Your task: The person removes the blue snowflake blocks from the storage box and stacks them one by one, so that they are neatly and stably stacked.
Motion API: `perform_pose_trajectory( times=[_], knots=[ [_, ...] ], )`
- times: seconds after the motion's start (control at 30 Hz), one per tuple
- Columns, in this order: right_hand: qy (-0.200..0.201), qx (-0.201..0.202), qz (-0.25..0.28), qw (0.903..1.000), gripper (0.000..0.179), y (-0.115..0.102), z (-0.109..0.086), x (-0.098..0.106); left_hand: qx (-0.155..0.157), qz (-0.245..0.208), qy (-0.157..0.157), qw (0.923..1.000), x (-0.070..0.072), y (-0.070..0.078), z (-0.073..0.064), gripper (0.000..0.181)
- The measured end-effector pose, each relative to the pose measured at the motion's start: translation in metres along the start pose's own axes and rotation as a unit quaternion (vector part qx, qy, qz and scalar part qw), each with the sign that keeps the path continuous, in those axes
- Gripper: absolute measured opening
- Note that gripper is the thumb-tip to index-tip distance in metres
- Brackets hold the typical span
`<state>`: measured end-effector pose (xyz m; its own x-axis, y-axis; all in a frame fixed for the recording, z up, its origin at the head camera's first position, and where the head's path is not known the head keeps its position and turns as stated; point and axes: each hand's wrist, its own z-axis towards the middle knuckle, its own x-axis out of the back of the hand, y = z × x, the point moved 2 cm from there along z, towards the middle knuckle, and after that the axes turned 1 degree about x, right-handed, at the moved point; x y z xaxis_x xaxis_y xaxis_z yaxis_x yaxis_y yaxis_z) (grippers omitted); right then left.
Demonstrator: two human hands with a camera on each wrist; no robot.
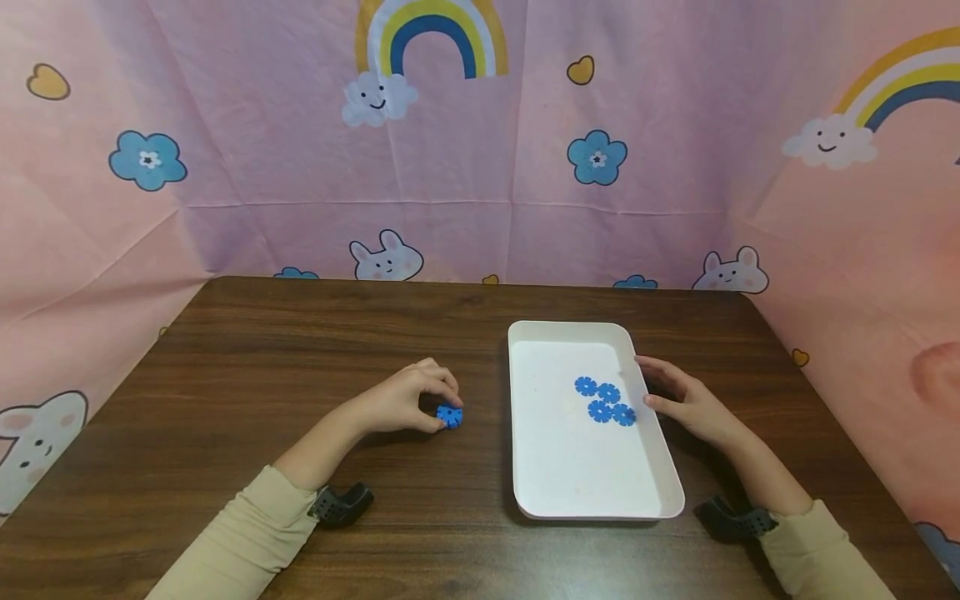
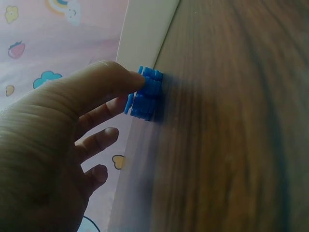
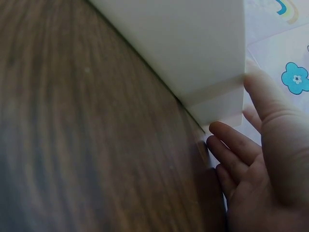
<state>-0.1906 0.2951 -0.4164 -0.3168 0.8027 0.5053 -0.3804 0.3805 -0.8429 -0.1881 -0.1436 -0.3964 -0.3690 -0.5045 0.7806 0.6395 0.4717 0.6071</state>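
Note:
My left hand [image 1: 408,398] pinches a small stack of blue notched plastic discs [image 1: 450,416] between thumb and fingers, low over the table left of the tray. In the left wrist view the stacked discs [image 2: 147,94] show edge-on, close to the wood, with the other fingers spread behind them. A white rectangular tray [image 1: 564,467] stands right of centre. Several loose blue discs [image 1: 600,410] lie flat in its right half. At the tray's right rim, my right hand [image 1: 693,407] touches the edge with thumb and fingertips; its remaining fingers [image 3: 236,145] extend beside the outer wall.
The dark wooden table [image 1: 300,333] carries the tray and reaches back to a pink patterned cloth [image 1: 465,167] hanging behind and at both sides. Black wrist devices [image 1: 342,505] sit at both sleeve cuffs, near the tabletop.

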Motion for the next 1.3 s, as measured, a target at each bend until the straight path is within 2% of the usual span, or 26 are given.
perform_pose_trajectory(
  times=[0.47, 0.6, 0.73, 1.03, 1.3],
  knots=[
    [-0.005, -0.005, 0.0, 1.0, 0.059, 0.001, 0.002, -0.001, 0.007, 0.001, 0.001, 1.0, 0.001, -0.001, -0.002, 0.024],
    [-0.004, -0.005, -0.004, 1.0, 0.059, -0.001, 0.003, -0.001, 0.009, -0.006, 0.011, 0.9999, 0.005, 0.002, 0.0, 0.027],
    [-0.004, -0.005, -0.009, 0.9999, 0.059, -0.001, 0.003, 0.0, -0.004, -0.012, 0.024, 0.9996, 0.008, 0.009, 0.004, 0.03],
    [0.0, -0.017, -0.018, 0.9997, 0.059, 0.0, 0.0, 0.0, -0.046, -0.011, 0.044, 0.9979, 0.005, 0.029, 0.027, 0.033],
    [0.001, -0.012, -0.007, 0.9999, 0.059, 0.003, -0.001, 0.001, -0.054, -0.009, 0.059, 0.9968, -0.009, 0.05, 0.054, 0.032]
  ],
)
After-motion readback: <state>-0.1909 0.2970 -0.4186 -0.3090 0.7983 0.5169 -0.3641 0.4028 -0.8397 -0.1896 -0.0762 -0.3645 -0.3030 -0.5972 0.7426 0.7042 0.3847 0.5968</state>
